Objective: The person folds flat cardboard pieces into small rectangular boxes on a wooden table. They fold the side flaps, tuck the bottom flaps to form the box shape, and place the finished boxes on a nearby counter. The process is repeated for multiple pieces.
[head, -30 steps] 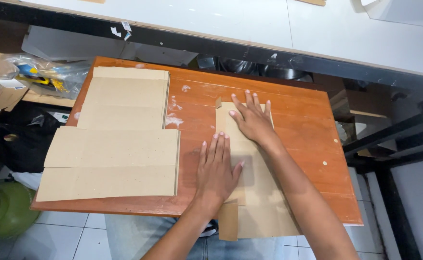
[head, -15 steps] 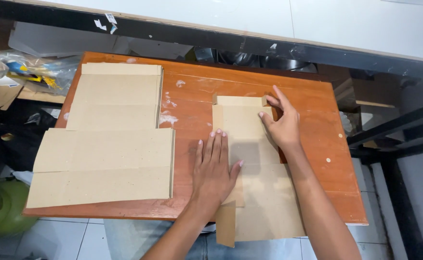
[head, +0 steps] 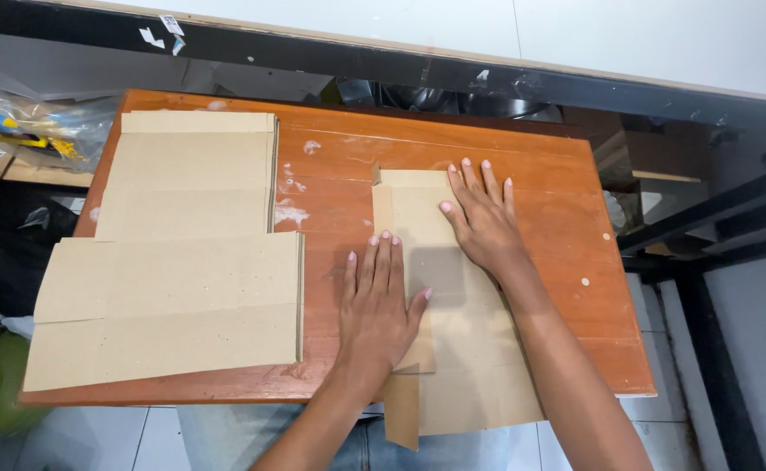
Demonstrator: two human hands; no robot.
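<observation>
1. Surface (head: 566, 262): orange-brown wooden top; bare wood shows between the two work areas.
2. Cardboard stacks (head: 182, 270): flat sheets piled on the surface's left part, well apart from both hands.
3. Flat cardboard blank (head: 466, 349): lies right of centre, its near end overhanging the surface's front edge. Judged light, thin, stiff across but bending readily at creases; best taken hold of at a free edge.
4. Right hand (head: 485, 222): fingers spread, palm flat on the blank's far part, gripping nothing.
5. Left hand (head: 381, 301): flat, fingers together, pressing the blank's left flap.
</observation>
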